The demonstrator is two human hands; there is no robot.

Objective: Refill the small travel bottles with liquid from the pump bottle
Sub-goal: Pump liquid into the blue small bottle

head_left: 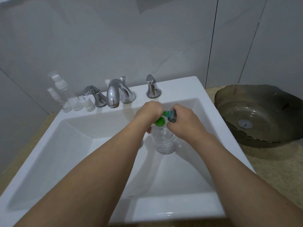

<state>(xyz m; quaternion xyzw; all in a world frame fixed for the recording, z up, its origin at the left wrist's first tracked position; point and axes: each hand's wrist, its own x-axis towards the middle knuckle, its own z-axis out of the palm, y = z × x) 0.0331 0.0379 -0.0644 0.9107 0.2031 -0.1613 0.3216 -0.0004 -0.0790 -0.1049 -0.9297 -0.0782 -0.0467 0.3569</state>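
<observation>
A clear pump bottle with a green pump head stands inside the white sink. My left hand is curled over the top of the pump head and grips it. My right hand holds a small teal-tinted travel bottle, tilted with its mouth against the green nozzle. On the sink's back left ledge stand several clear travel bottles: a tall spray bottle, a thin spray bottle and two short ones.
A chrome faucet with two handles sits on the sink's back ledge. A dark glass basin rests on the speckled counter to the right. Grey tiled wall behind.
</observation>
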